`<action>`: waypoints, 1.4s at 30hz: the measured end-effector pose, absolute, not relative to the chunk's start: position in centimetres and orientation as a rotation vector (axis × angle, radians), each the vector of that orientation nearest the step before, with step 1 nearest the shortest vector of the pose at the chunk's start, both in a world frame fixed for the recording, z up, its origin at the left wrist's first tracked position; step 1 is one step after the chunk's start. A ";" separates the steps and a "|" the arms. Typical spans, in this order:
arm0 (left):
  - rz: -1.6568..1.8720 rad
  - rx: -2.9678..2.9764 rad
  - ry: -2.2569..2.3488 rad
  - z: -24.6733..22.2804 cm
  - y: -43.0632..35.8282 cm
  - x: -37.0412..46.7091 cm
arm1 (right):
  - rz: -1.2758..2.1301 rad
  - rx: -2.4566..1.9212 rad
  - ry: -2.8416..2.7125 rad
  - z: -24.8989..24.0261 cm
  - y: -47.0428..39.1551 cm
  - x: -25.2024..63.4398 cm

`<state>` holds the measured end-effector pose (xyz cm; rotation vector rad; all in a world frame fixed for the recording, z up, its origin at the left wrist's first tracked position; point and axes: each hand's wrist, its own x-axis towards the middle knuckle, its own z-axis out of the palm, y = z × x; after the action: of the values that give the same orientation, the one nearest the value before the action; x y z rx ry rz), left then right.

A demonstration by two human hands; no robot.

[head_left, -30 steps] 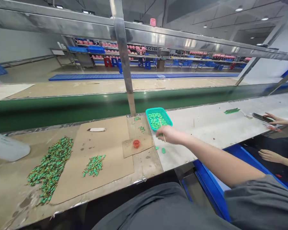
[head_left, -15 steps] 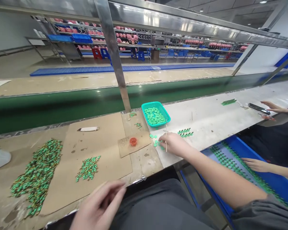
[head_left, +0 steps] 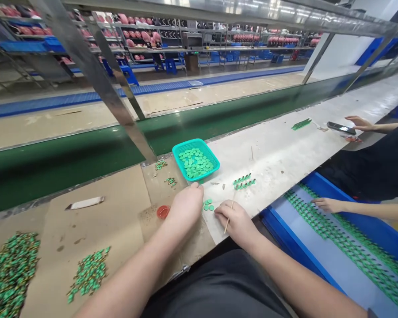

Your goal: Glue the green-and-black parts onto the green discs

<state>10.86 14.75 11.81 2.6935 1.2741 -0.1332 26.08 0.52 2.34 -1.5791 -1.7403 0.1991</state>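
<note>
My right hand (head_left: 235,221) grips a thin wooden stick (head_left: 231,205) that slants up through its fingers. Its fingertips rest on the white sheet beside several loose flat green discs (head_left: 208,205). On the other side of those discs is my left hand (head_left: 187,205), back upward and fingers curled down; whatever is under them is hidden. Just beyond it stands a turquoise basket (head_left: 215,167) of similar green discs. A small red cup (head_left: 162,212) sits left of my left hand. Small green pieces with dark tips (head_left: 244,181) lie in two rows to the right.
A large green-and-gold pile (head_left: 11,269) and a smaller pile (head_left: 90,271) lie at left, near a white tube (head_left: 86,202). A metal post (head_left: 119,110) rises behind the table. At right, a co-worker's hand (head_left: 328,205) reaches over a blue tray (head_left: 288,247); another hand touches a phone (head_left: 341,128).
My left hand has moved from the table's front edge to beside the loose discs, its fingers now curled down. My right hand still holds the stick by the discs. The view has swung right.
</note>
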 end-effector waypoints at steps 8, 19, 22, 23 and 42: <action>0.076 2.855 1.098 9.5 9.1 5.9 | 0.221 -1.485 -1.824 4.2 0.3 27.2; 0.422 2.788 1.142 6.3 6.6 3.2 | 0.261 -1.594 -2.058 5.4 9.3 26.5; 0.408 2.706 1.277 6.8 7.1 3.8 | 0.257 -1.581 -2.071 5.8 7.0 27.6; 0.390 2.688 1.305 7.0 7.4 4.2 | 0.252 -1.585 -2.062 6.0 6.1 27.9; 0.504 2.749 1.090 7.6 6.1 1.6 | 0.293 -1.822 -2.091 7.0 8.3 23.9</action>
<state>1.61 6.06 7.59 2.7493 1.0902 0.5040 23.87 8.32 6.97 -1.8220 -2.0912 0.2933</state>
